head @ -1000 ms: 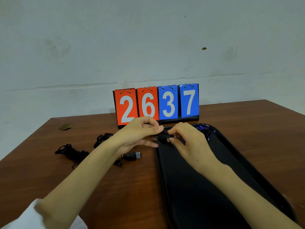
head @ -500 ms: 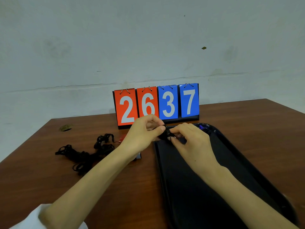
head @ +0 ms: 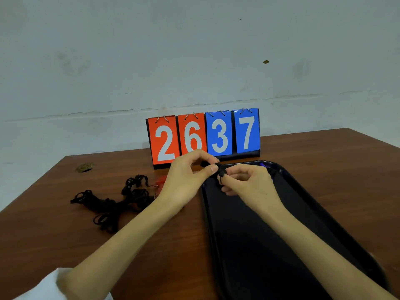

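Brown table (head: 324,152), grey wall behind. My left hand (head: 186,180) and right hand (head: 249,182) both pinch the small black cord bundle (head: 219,169) over the tray (head: 281,234) corner, probably so it drops straight in. More tangled cords (head: 112,204) lie left.

Cords (head: 112,204) lie left of tray (head: 324,224), scoreboard (head: 203,135) behind.

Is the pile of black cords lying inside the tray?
No, the cords lie on the table, left of the tray.
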`<move>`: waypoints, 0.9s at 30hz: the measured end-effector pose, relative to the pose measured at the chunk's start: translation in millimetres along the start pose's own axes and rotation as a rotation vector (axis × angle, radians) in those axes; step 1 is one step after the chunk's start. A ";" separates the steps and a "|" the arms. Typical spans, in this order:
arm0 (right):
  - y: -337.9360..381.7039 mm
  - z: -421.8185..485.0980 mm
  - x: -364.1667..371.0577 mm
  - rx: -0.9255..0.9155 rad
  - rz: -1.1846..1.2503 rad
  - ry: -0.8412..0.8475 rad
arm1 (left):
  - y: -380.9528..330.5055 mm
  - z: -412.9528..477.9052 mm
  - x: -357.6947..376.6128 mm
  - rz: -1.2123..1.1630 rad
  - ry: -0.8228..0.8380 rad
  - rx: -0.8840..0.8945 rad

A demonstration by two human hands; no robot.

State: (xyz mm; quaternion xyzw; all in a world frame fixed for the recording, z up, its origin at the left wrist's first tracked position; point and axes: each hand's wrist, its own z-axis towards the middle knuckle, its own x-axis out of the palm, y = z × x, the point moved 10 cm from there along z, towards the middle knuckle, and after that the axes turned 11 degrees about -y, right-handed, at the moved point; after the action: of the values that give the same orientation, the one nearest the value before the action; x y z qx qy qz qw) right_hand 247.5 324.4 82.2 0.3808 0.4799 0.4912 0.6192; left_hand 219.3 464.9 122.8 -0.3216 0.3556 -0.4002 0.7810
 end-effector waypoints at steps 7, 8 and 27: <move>34.2 -15.4 -8.0 -0.408 -0.311 -0.128 | -0.1 -1.3 0.6 -0.098 0.019 -0.047; 37.9 -16.8 -10.4 -0.438 -0.316 -0.153 | 0.4 -0.7 -2.1 -0.121 -0.012 -0.067; 48.3 -23.4 -11.8 -0.575 -0.494 -0.232 | -39.0 -22.3 -4.6 0.349 -0.189 0.357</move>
State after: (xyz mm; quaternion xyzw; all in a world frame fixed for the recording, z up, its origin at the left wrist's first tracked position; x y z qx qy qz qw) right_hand 212.5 323.9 124.5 0.1181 0.3270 0.3957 0.8500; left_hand 183.8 445.5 142.8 -0.1487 0.2549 -0.2840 0.9123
